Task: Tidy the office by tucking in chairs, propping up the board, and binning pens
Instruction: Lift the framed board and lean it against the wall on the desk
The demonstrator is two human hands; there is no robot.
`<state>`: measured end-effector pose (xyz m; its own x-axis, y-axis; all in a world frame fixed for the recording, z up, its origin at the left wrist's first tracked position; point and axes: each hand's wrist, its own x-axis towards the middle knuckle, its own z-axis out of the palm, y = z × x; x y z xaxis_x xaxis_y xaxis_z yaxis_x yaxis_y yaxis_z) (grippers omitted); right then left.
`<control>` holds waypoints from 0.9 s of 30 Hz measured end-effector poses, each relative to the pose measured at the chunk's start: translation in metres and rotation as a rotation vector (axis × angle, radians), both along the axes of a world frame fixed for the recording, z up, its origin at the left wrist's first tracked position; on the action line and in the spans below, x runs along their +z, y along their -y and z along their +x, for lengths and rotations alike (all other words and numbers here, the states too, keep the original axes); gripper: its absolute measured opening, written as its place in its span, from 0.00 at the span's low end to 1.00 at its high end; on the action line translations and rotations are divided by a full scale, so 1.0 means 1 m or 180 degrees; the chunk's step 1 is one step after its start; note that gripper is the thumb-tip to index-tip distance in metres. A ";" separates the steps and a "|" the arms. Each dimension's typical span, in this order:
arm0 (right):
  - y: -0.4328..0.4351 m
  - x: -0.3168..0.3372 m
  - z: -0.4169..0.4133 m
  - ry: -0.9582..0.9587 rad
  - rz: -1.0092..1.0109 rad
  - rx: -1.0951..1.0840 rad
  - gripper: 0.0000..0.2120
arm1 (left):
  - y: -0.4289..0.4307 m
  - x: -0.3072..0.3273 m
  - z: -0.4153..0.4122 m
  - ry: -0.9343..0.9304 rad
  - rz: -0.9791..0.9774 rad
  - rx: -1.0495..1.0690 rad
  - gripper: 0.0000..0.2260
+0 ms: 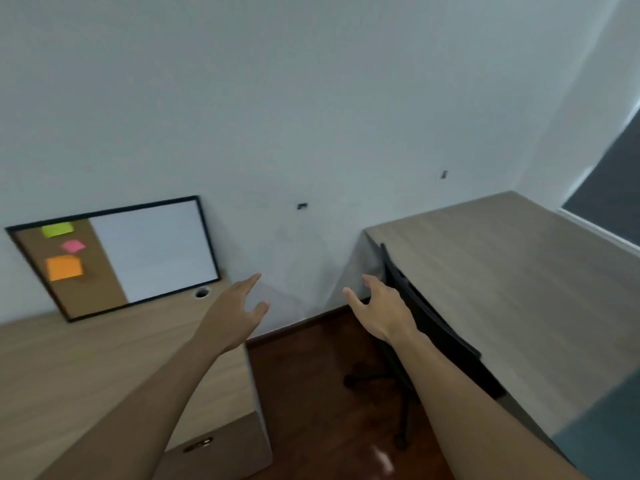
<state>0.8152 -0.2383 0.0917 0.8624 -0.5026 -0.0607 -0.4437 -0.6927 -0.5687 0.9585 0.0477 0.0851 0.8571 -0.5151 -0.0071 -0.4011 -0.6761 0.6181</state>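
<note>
A black-framed board (pixel 152 251), half cork and half whiteboard, leans against the wall on the left desk (pixel 69 368), with green, pink and orange sticky notes on its cork side. A black office chair (pixel 429 327) is pushed under the right desk (pixel 502 271); its wheeled base shows on the floor. My left hand (pixel 239 310) is stretched out over the left desk's right end, fingers apart and empty. My right hand (pixel 379 310) is held out beside the chair's backrest, open and holding nothing. No pens are in view.
Dark wood floor (pixel 311 393) runs between the two desks up to the white wall. A round cable hole (pixel 202 292) sits in the left desk below the board. A drawer with a metal handle (pixel 197 445) is under that desk. A dark window (pixel 609 192) is at right.
</note>
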 end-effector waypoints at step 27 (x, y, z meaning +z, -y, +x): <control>-0.238 -0.048 0.437 -0.0268 0.0863 0.0631 0.38 | -0.384 -0.011 0.359 -0.0618 -0.1084 0.2476 0.24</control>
<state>1.2522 0.0000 0.0435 0.9279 -0.2817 -0.2442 -0.3689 -0.5988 -0.7109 1.3178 0.4322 0.0741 0.9662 0.2154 -0.1416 0.2311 -0.4805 0.8460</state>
